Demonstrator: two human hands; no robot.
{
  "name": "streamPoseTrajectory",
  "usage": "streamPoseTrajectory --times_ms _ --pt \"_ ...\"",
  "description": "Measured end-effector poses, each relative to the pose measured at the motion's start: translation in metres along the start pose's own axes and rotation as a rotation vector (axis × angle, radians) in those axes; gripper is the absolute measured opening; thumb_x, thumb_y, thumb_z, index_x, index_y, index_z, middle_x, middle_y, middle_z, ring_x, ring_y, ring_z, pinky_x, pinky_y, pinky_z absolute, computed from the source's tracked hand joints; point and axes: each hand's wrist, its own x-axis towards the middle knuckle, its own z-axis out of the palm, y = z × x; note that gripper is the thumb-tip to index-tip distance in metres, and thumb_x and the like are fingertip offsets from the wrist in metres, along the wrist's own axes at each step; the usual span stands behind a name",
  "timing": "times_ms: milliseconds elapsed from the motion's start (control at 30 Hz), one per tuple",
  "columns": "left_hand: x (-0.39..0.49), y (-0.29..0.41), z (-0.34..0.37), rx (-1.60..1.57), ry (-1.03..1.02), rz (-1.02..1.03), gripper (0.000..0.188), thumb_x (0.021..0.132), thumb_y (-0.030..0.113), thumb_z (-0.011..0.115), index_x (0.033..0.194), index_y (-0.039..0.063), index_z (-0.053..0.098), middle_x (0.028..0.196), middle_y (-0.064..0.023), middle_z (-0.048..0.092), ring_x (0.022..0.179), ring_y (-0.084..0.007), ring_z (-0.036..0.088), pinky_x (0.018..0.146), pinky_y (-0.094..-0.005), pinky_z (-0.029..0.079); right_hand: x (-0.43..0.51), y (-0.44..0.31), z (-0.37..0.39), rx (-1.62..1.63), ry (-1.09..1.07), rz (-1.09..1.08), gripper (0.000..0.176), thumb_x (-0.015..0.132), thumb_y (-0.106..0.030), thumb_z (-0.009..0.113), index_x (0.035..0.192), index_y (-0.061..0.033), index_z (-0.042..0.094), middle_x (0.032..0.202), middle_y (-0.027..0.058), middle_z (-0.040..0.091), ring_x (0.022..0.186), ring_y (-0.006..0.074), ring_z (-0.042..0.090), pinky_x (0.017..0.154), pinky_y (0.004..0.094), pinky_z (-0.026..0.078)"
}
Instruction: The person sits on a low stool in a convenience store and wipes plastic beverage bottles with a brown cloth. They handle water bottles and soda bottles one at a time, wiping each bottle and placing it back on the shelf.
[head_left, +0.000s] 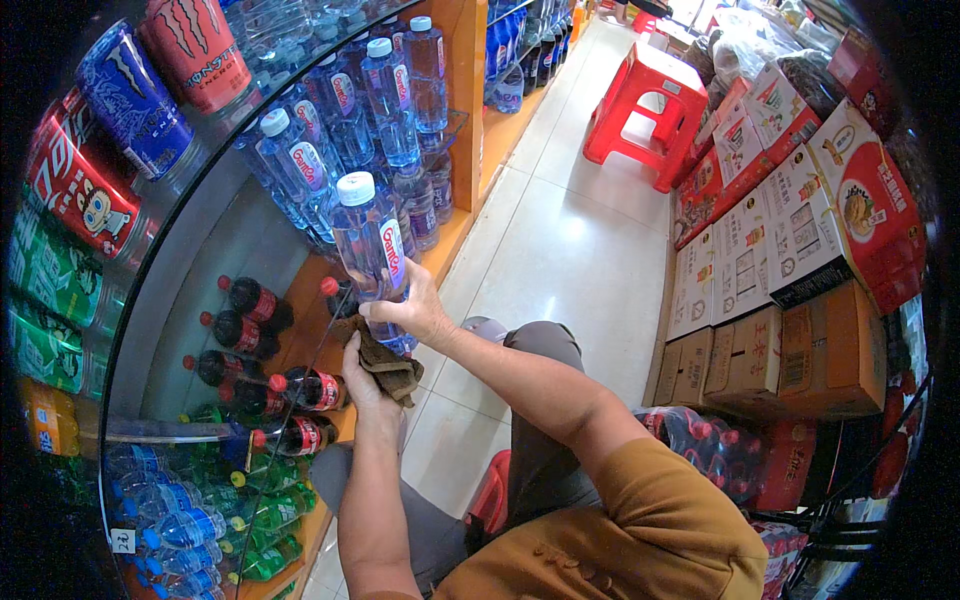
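Note:
My right hand (416, 307) is closed around the lower half of a clear plastic water bottle (364, 232) with a white cap and a pink-lettered label. The bottle stands nearly upright in front of the shelf. Below it, my left hand (364, 375) holds a brown cloth (390, 367) against the bottle's base. More bottles of the same kind (390, 97) stand in rows on the glass shelf just beyond. Cola bottles with red caps (311, 390) are on the lower shelf to the left of my left hand.
Drink cans (135, 97) line the upper glass shelf at left. Green soda bottles (277, 510) and small water bottles (184, 529) fill the lower left. A red plastic stool (649, 112) stands in the tiled aisle (570, 247). Stacked cartons (817, 360) line the right side.

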Motion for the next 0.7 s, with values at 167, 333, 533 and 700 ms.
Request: streamPoseTrajectory --times_ms 167,333,533,700 --pt "0.000 0.000 0.000 0.030 0.011 -0.020 0.033 0.086 0.036 0.047 0.105 0.010 0.053 0.093 -0.0045 0.060 0.079 -0.0186 0.058 0.063 -0.0353 0.049 -0.001 -0.003 -0.002 -0.060 -0.005 -0.027 0.051 0.054 -0.019 0.075 0.097 0.0012 0.055 0.081 0.0057 0.061 0.072 0.0118 0.057 0.070 0.0279 0.047" --pt "0.004 -0.001 -0.003 0.055 -0.039 -0.006 0.033 0.086 0.037 0.046 0.105 0.010 0.053 0.092 -0.0040 0.059 0.079 -0.0178 0.058 0.062 -0.0340 0.048 0.002 0.006 -0.005 -0.098 -0.003 -0.067 0.056 0.053 -0.023 0.075 0.098 0.0017 0.055 0.084 0.0063 0.061 0.079 0.0134 0.056 0.077 0.0289 0.045" --pt "-0.002 -0.001 0.006 0.056 -0.012 -0.006 0.033 0.086 0.037 0.046 0.102 0.010 0.054 0.089 -0.0042 0.060 0.073 -0.0181 0.058 0.059 -0.0337 0.049 0.002 0.012 -0.005 -0.039 0.048 -0.050 0.057 0.052 -0.022 0.076 0.099 0.0007 0.053 0.083 0.0061 0.059 0.074 0.0129 0.056 0.072 0.0283 0.046" --pt "-0.010 0.002 0.007 0.056 0.005 -0.009 0.030 0.085 0.035 0.049 0.101 0.010 0.055 0.088 -0.0052 0.061 0.071 -0.0191 0.060 0.058 -0.0334 0.051 -0.002 -0.001 -0.002 0.102 0.020 0.034 0.055 0.056 -0.018 0.076 0.101 -0.0002 0.051 0.084 0.0054 0.058 0.069 0.0130 0.056 0.066 0.0279 0.047"
